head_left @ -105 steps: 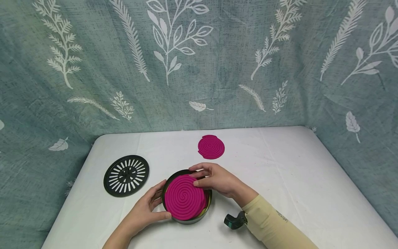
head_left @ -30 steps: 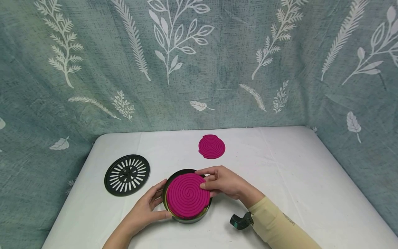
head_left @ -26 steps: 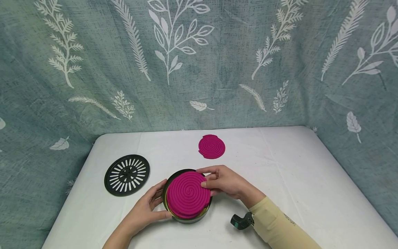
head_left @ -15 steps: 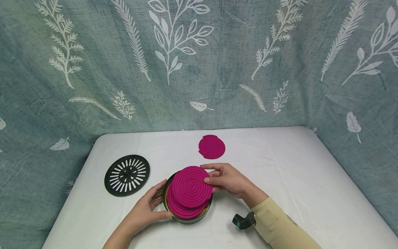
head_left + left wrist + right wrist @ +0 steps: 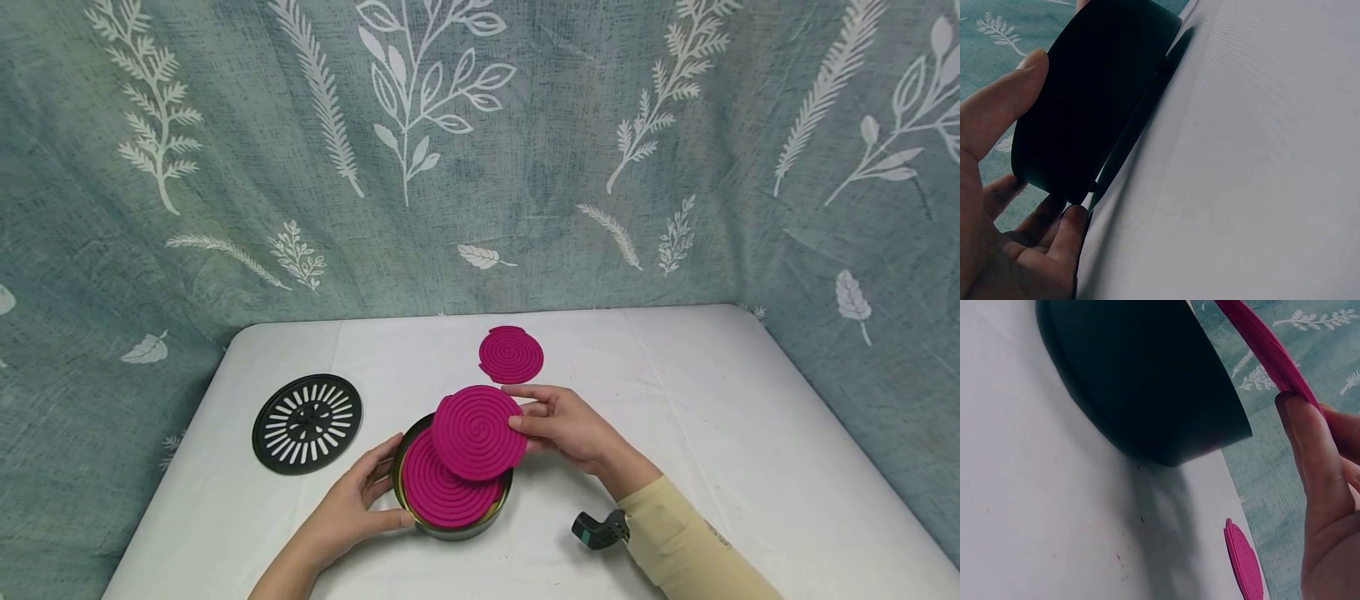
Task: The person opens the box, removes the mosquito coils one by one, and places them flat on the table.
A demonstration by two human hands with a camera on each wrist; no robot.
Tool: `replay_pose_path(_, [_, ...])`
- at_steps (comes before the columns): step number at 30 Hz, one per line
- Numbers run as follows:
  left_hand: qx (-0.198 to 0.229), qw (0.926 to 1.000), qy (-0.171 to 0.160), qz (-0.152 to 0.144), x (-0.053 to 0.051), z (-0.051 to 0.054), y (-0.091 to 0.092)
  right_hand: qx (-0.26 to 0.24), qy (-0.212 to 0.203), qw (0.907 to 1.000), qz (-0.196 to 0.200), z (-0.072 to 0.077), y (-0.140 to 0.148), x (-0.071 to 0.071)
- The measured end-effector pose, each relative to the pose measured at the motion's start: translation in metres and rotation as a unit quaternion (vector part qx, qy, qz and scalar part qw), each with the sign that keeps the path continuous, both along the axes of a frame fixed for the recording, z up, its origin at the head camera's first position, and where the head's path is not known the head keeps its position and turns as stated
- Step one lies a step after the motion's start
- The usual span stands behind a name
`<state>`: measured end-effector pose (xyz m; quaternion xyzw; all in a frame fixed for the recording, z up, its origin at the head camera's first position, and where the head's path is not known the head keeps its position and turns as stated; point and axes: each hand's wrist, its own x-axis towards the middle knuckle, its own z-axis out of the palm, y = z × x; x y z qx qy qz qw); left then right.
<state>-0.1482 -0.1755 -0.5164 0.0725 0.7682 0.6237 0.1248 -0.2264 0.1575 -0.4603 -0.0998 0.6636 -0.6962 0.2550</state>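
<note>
Magenta mat [image 5: 478, 433] (spiral pattern)

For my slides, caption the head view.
Left hand holds a round container; right hand pinches a magenta spiral disc.

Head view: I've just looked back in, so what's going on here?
A person's right hand pinches a thin magenta spiral disc above a dark round container, which the left hand holds. A second magenta disc lies inside. Another magenta disc lies farther back on the white table; a black round slotted cover lies left.

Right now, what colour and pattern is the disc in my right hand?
The disc is magenta with a spiral pattern, clearest in the head view.
</note>
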Motion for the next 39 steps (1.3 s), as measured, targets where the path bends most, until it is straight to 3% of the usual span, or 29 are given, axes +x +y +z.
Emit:
replay_pose_path(15, [0.004,1.0000,0.004,0.000,-0.001,0.001,0.000,-0.008,0.016,0.9989,-0.043,0.003,0.021,-0.005])
replay_pose_path(39, [0.010,0.9999,0.009,-0.005,-0.001,-0.001,0.001,-0.014,0.023,0.9939,-0.107,-0.003,0.062,-0.019])
